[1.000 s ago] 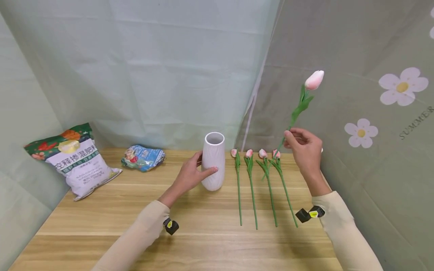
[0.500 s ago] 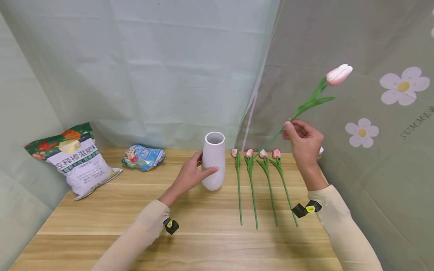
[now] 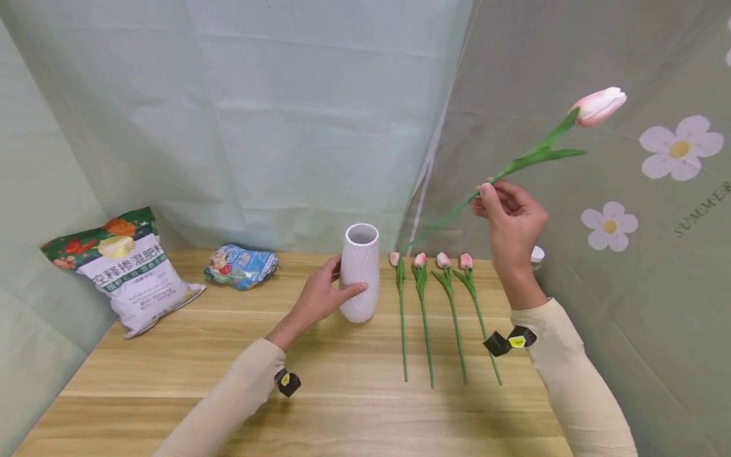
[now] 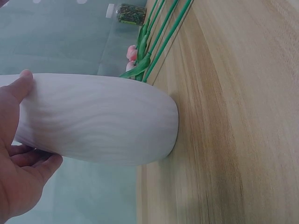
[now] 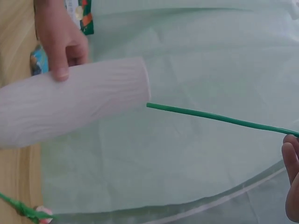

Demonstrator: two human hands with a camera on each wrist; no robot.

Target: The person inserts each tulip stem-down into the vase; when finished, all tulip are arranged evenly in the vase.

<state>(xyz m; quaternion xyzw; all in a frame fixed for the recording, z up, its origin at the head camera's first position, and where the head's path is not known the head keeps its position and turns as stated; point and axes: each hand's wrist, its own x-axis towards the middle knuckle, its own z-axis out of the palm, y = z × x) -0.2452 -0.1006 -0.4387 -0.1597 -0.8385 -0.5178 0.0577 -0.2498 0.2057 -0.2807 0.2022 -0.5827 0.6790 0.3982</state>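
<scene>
One hand pinches a tulip [image 3: 528, 160], the other steadies the vase [image 3: 362, 301].
The right hand's [image 3: 511, 222] fingers are closed on the stem below the leaves, probably to leave the bare end free; it points toward the vase's mouth, outside it. The left hand [image 3: 322, 292] curls round the vase, thumb in front, likely keeping it upright on the counter [image 3: 342, 412]. Four more tulips [image 3: 420, 276] lie rightward in a row, perhaps spaced for easy picking: five altogether. Farther out are two bags [image 3: 143, 279] and one jar [image 3: 537, 256].
</scene>
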